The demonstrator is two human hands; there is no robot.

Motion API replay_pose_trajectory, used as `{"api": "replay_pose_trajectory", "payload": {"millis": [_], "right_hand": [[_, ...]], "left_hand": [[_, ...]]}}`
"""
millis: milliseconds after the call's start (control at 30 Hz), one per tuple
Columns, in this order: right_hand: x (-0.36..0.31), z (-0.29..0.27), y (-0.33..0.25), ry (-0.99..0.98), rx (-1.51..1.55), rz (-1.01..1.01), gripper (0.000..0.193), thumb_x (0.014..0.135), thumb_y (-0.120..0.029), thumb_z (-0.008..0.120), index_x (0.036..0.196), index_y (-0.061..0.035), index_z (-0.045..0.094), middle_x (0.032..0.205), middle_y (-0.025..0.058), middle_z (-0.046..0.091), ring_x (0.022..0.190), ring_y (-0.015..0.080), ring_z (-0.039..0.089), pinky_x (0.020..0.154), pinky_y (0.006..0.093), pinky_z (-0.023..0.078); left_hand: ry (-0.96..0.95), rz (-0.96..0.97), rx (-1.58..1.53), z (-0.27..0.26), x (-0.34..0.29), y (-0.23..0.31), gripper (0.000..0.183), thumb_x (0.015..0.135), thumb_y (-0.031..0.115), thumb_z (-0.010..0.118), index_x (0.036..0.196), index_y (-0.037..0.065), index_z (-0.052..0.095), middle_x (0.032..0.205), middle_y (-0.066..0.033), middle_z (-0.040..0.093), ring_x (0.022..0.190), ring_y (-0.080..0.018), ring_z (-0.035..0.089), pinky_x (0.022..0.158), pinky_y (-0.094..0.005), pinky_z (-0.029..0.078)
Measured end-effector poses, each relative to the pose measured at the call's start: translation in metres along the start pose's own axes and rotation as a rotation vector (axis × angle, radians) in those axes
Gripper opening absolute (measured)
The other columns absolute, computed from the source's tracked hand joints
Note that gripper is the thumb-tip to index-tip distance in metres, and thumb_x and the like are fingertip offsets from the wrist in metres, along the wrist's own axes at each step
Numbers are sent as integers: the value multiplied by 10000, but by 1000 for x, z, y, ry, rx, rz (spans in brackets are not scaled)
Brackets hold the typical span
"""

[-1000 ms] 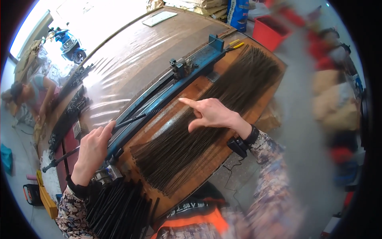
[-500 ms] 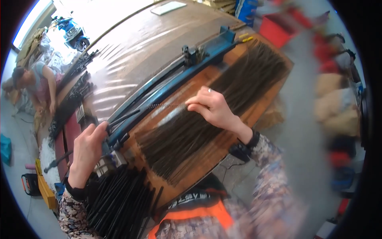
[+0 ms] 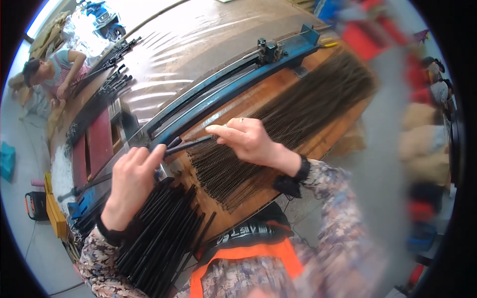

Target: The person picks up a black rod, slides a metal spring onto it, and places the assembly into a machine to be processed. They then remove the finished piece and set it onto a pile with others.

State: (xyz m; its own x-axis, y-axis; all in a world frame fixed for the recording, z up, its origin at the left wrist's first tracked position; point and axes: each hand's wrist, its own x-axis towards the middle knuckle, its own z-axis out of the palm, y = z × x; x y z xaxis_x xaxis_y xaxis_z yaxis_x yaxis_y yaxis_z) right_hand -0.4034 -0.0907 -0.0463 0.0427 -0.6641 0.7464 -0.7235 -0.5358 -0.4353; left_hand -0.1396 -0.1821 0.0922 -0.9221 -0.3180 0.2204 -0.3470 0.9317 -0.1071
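While in L hand (image 3: 131,180), blk rod (image 3: 190,145)

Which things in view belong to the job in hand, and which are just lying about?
Seemingly part of the job:
black tube in the left hand, its end at the right hand
coiled springs
pile of black rods
blue metal rail

Seemingly just lying about:
blue scooter
red container
black case

Blue scooter (image 3: 103,21); red bin (image 3: 363,43)

Workshop, blue bench rig (image 3: 233,89), springs (image 3: 293,119) (plenty)
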Motion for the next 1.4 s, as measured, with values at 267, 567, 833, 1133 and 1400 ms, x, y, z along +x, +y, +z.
{"api": "replay_pose_trajectory", "payload": {"millis": [267,567,833,1133,1400], "right_hand": [[24,29,-9,67,84,-91,509,861,-250,772,1314,-57,647,630,16,559,528,103,510,484,272,442],[30,4,-18,-138,279,243,268,1018,-251,598,1151,-61,734,676,5,609,574,79,543,559,246,454],[47,65,-65,-113,69,-100,396,817,-174,785,1194,-79,708,774,21,656,663,138,587,580,298,503],[45,69,-69,11,64,-326,361,977,-242,645,1200,42,659,676,34,540,585,147,516,532,299,440],[45,43,23,-23,-244,-23,216,986,-71,569,1185,-51,650,842,89,656,762,177,634,677,284,510]], "left_hand": [[131,-61,90,-9,-26,-15,318,827,-6,618,1120,98,685,731,-72,503,689,-257,535,614,-390,448],[128,-256,155,-30,-94,-43,324,857,80,673,1167,175,691,723,-69,523,658,-250,556,580,-389,465],[-20,-277,-56,-23,-115,-23,410,879,93,673,1279,177,636,710,-69,488,648,-242,550,576,-382,460],[-8,-192,-70,-24,-107,-14,559,762,-103,555,1296,50,615,759,-78,508,703,-258,537,638,-372,472],[338,-541,220,-70,-156,-87,206,940,-3,615,1145,-7,634,961,-179,674,865,-324,664,730,-394,515]]}}
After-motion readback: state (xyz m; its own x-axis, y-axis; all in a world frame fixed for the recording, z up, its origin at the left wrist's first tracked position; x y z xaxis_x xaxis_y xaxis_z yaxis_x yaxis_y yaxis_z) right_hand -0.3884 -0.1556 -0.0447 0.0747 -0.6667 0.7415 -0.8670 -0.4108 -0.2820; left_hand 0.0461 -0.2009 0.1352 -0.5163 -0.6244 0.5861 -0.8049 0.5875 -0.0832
